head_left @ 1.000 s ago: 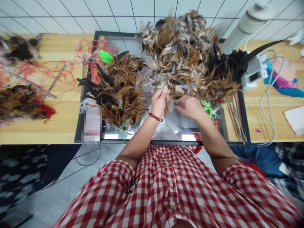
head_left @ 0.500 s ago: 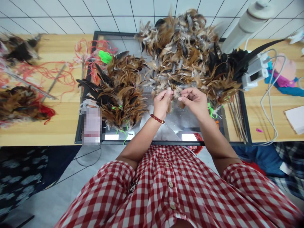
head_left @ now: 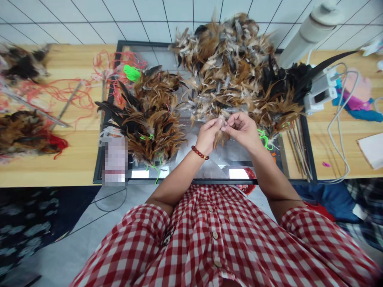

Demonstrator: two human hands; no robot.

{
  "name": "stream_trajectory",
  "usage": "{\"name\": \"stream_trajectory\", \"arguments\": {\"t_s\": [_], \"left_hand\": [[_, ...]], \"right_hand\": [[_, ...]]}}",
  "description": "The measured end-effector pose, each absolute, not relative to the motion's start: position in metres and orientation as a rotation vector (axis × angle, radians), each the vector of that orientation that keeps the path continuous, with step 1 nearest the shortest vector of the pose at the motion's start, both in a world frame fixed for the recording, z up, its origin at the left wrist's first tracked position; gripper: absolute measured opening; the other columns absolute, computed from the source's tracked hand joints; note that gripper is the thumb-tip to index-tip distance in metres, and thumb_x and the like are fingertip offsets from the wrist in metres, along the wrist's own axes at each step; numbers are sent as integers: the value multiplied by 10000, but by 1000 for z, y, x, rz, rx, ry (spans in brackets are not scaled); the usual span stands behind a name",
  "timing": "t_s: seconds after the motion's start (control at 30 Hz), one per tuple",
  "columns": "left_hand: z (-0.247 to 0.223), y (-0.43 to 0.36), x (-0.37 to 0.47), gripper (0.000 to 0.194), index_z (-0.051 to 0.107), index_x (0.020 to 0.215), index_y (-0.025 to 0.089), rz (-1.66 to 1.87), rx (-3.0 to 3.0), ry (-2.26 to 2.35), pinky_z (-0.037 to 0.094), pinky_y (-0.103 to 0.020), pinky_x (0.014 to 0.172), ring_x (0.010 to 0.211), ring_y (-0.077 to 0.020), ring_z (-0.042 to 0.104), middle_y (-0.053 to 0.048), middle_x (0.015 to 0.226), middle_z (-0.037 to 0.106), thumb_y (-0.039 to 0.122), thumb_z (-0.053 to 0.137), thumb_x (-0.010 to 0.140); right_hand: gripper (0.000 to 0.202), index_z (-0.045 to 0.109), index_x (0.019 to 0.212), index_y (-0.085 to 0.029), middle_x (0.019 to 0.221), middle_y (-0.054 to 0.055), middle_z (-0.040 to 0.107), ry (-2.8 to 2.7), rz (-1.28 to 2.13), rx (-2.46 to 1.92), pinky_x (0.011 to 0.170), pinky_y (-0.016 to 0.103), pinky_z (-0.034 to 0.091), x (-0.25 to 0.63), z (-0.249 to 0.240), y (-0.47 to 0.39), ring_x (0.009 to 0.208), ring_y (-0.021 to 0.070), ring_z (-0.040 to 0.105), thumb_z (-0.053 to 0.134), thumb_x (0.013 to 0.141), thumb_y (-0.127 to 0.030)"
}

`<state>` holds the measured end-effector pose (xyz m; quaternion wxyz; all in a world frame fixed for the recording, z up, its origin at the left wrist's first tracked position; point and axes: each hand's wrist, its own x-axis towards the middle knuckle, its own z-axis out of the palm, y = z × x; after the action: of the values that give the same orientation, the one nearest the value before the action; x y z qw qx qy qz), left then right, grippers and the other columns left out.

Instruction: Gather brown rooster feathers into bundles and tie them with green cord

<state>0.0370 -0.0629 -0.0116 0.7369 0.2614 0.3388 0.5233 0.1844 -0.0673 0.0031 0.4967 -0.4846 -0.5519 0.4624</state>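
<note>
Close together over the dark-framed glass tray (head_left: 143,181), my two hands meet at a few small brown feathers (head_left: 220,140). My left hand (head_left: 207,135), with a red bead bracelet at the wrist, pinches them so that their brown ends hang down. The thumb and fingertips of my right hand (head_left: 243,129) are closed on the pale, fluffy ends. Just behind the hands rises a large heap of loose brown, grey and black feathers (head_left: 227,71). To the left lie bundles of brown feathers (head_left: 152,119) tied with bright green string.
A bright green skein (head_left: 131,73) and tangled red string (head_left: 80,93) lie at the left. A pale bottle (head_left: 309,34) stands at the back right by a white power strip (head_left: 321,95) with cables. Thin sticks (head_left: 299,147) rest along the tray's right side.
My hands have come closer together. My right hand has moved left, bringing its fingertips to the feathers in my left hand, which has dropped slightly. The view has shifted a little.
</note>
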Motion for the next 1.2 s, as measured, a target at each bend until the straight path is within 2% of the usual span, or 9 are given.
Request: {"name": "stream_trajectory", "arguments": {"t_s": [0.17,0.33,0.57,0.73,0.8,0.9,0.97,1.07,1.2], "left_hand": [[-10,-65,36,454,734,736,192,1099,758,787,534,-254,755,686,-96,601,23,684,681,616,890,769],[-8,-68,37,584,675,713,185,1001,933,690,476,-256,666,629,-97,559,17,641,637,749,817,770],[-10,-61,32,420,734,728,206,1218,1008,950,388,-257,632,585,-88,454,49,575,516,593,810,873],[-8,-50,26,350,743,736,233,1432,740,1134,435,-262,686,631,-115,502,38,583,515,534,803,904],[-8,-48,26,352,739,741,235,1455,665,1125,458,-268,721,664,-124,535,33,591,513,540,799,908],[-8,-48,27,349,736,749,235,1425,620,1118,470,-275,750,691,-127,556,29,608,529,537,794,913],[-8,-50,28,338,732,743,230,1386,628,1127,464,-271,742,671,-118,544,34,598,531,511,791,923],[-8,-54,33,318,737,734,217,1327,674,1121,473,-257,754,682,-111,570,40,594,563,468,805,916],[-10,-58,40,239,779,770,202,1275,671,1034,514,-259,824,778,-118,649,26,728,712,408,864,859]], "right_hand": [[453,790,1041,-267,803,-22,667,-1343,1112,-1114,648,301,589,188,11,-68,653,119,666,879,808,-646],[436,728,784,-230,793,-12,639,-1368,1145,-1058,518,294,536,191,13,-67,557,115,633,868,818,-641],[434,733,869,-252,787,1,661,-1487,731,-1218,735,320,528,195,6,-64,738,155,596,715,937,-680],[162,805,962,-255,982,76,746,-2149,597,-1308,857,389,533,210,7,-65,906,239,676,699,955,-377],[182,819,1038,-231,1020,102,745,-2353,564,-1387,840,395,519,214,7,-64,897,251,671,680,930,-277],[132,800,931,-201,962,113,727,-2428,556,-1451,831,399,497,216,6,-64,875,255,647,673,891,-202],[89,753,854,-203,921,97,718,-2266,619,-1419,824,391,491,213,6,-64,856,239,636,692,903,-244],[331,694,836,-225,805,36,691,-1787,867,-1331,735,346,491,201,7,-65,738,184,602,769,911,-539],[610,649,774,-235,644,-24,614,-1317,1159,-1242,587,293,463,181,5,-65,579,129,536,852,704,-806]]}}
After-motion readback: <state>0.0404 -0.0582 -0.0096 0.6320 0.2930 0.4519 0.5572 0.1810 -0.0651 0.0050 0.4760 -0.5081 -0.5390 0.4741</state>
